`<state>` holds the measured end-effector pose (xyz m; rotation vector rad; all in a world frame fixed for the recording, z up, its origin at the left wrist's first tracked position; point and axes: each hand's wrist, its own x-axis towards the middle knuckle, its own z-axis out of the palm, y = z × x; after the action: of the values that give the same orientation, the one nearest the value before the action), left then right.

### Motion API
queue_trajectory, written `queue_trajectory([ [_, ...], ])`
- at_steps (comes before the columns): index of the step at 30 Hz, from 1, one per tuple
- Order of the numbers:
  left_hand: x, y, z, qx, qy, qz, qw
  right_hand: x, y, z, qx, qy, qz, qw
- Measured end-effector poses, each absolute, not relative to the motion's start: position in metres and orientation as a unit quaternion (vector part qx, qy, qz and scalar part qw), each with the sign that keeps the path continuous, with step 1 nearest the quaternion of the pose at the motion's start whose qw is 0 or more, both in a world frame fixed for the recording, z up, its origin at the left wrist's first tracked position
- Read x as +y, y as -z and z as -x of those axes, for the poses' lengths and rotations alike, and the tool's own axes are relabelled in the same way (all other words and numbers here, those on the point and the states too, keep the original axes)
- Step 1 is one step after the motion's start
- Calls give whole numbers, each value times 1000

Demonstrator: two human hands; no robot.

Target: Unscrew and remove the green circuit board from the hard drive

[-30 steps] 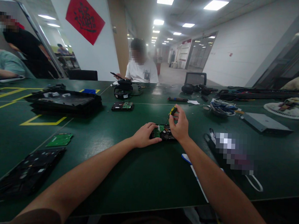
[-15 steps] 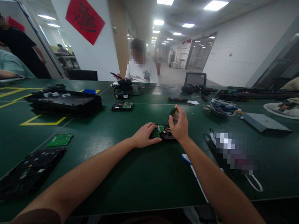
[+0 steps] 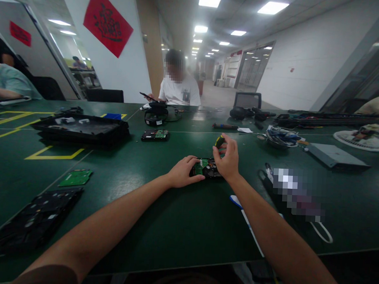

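Note:
A hard drive [image 3: 211, 169] with a green circuit board lies flat on the dark green table, straight ahead of me. My left hand [image 3: 185, 171] grips its left end, thumb along the near edge and fingers over the far side. In my right hand [image 3: 227, 158] is a screwdriver [image 3: 220, 141] with a dark green and yellow handle, held upright between thumb and fingers above the drive's right part. The hand hides that end of the drive, and I cannot make out where the screwdriver's tip touches.
A second hard drive [image 3: 155, 134] lies beyond my left hand. To the left are a black tray [image 3: 83, 131], a loose green circuit board [image 3: 76, 177] and black casings [image 3: 35, 219]. On the right sit a grey metal box [image 3: 338, 155] and a cable bundle [image 3: 280, 136]. A person [image 3: 181, 89] sits opposite.
The screwdriver's handle has turned and tilted slightly in my right hand. My left hand and the drive stay in place. At far left, a person in black has moved out toward the left edge.

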<state>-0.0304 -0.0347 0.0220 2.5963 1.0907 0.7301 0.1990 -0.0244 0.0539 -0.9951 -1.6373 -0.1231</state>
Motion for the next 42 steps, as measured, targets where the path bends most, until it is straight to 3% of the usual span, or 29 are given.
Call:
queue_trajectory([
  [42,-36,-23,29,371,-253,-885,120,-25,-55,-198,-700,46,430,568],
])
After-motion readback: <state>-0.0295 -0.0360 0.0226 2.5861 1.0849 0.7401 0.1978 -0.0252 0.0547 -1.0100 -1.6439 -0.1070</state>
